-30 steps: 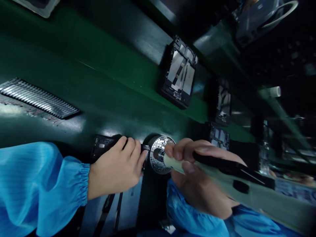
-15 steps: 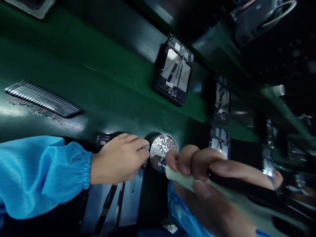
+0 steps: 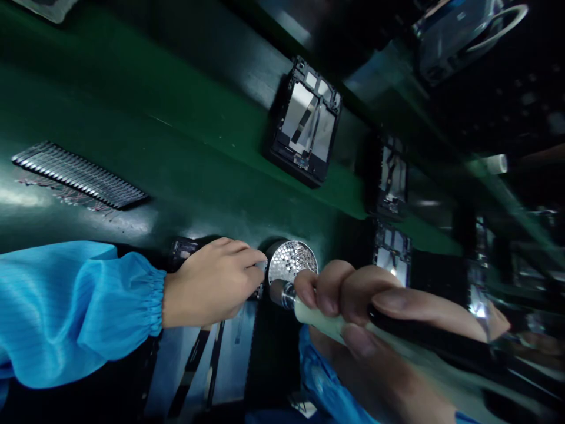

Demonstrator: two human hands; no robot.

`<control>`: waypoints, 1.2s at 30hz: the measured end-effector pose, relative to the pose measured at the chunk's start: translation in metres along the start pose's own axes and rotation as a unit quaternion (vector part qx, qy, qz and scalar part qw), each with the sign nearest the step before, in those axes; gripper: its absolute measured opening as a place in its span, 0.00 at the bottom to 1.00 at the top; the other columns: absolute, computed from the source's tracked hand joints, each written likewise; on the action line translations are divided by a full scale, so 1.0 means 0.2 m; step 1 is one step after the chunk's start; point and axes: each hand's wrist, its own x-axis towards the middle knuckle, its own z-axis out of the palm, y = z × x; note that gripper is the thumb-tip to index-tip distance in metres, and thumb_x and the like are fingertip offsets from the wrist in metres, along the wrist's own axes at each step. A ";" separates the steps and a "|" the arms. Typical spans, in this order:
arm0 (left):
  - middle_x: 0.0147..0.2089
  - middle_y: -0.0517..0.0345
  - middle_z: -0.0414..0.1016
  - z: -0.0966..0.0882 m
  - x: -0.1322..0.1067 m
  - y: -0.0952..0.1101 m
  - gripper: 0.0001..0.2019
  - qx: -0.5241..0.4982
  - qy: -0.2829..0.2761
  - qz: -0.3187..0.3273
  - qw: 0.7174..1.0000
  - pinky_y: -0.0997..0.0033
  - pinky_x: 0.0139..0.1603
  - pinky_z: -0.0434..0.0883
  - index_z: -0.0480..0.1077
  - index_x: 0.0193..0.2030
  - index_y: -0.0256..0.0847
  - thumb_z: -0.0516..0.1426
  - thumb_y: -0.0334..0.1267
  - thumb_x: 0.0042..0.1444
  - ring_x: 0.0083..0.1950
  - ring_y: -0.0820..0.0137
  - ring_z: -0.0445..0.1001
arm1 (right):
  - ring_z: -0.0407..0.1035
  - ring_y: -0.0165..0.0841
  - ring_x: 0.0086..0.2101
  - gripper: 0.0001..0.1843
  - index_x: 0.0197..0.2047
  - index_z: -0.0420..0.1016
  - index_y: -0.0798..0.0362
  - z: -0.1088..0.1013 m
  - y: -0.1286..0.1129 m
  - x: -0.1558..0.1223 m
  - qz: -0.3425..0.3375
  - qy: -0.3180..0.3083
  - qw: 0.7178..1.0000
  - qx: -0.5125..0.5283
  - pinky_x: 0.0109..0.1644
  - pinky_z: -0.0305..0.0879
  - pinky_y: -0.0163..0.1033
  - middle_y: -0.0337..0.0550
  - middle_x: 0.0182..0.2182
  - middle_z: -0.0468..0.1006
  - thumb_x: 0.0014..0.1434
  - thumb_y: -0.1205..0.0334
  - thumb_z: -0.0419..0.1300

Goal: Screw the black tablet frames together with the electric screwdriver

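My right hand (image 3: 371, 300) is wrapped round a pale green electric screwdriver (image 3: 306, 312) with a black lever. Its metal nose points left, beside a round metal screw dispenser (image 3: 292, 260) with a perforated top. On the upper part of an opened tablet-like device (image 3: 232, 359) rests my left hand (image 3: 216, 282), fingers bent and pressed together. Their tips are hidden, so whatever they pinch cannot be made out. Dark flat cables cross the device's pale panel, and its upper corner shows beyond the hand.
A black strip of slim metallic parts with thin wires (image 3: 82, 176) lies on the green bench (image 3: 185, 159). Farther back sits an opened device (image 3: 306, 123); similar devices (image 3: 392, 176) stand at the right. A grey tray (image 3: 48, 7) shows at the upper left.
The opened device farther back and the grey tray sit slightly further left in view. Both hands, the screwdriver and the dispenser are almost unchanged.
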 end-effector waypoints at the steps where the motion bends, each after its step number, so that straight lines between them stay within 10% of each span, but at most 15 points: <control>1: 0.54 0.49 0.78 0.00 0.00 0.00 0.07 0.001 0.000 0.000 1.000 0.56 0.52 0.78 0.77 0.41 0.35 0.56 0.28 0.63 0.54 0.60 0.77 | 0.68 0.33 0.32 0.20 0.48 0.78 0.45 0.00 0.00 0.00 -0.002 -0.002 1.000 -0.001 0.33 0.75 0.47 0.38 0.29 0.68 0.58 0.77 0.61; 13: 0.56 0.34 0.76 -0.01 -0.01 0.02 0.15 0.081 -0.004 0.008 0.997 0.51 0.53 0.77 0.74 0.52 0.26 0.52 0.35 0.68 0.54 0.52 0.78 | 0.67 0.31 0.30 0.19 0.41 0.80 0.48 0.01 0.10 0.01 -0.040 0.154 0.987 0.006 0.33 0.71 0.43 0.35 0.27 0.70 0.50 0.80 0.63; 36: 0.48 0.35 0.78 -0.01 -0.01 0.06 0.18 0.120 -0.033 0.028 0.992 0.53 0.47 0.76 0.74 0.54 0.23 0.50 0.36 0.68 0.51 0.49 0.77 | 0.69 0.31 0.28 0.19 0.39 0.79 0.51 0.03 0.18 0.04 -0.082 0.138 0.987 -0.004 0.32 0.69 0.43 0.35 0.27 0.72 0.49 0.81 0.60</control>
